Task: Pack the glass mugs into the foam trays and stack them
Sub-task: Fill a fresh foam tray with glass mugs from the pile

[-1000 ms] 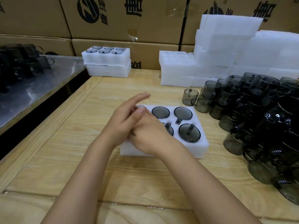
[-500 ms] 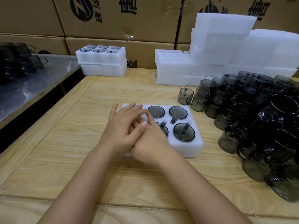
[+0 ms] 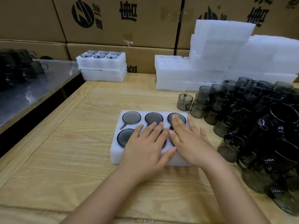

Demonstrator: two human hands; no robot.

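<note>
From the head camera, a white foam tray (image 3: 115, 155) lies on the wooden desk (image 3: 72, 143), about midway between its left and right edges. It has two rows of three pockets. Glass mugs (image 3: 131, 117) show as dark round discs in the three back pockets and the front left one. The left hand (image 3: 146, 149) lies flat over the front middle pocket and the right hand (image 3: 190, 143) over the front right one. Both have straight, slightly spread fingers, so what those two pockets hold is hidden. At the far left corner, two stacked trays (image 3: 103, 74) sit one on the other, the upper one showing six filled pockets. Empty foam pieces (image 3: 215, 50) are piled along the far edge. Loose mugs (image 3: 252, 120) crowd the right edge, cut off by the frame. Dark shapes (image 3: 16, 67) on the metal table (image 3: 32, 88) at left are too blurred to name.
</note>
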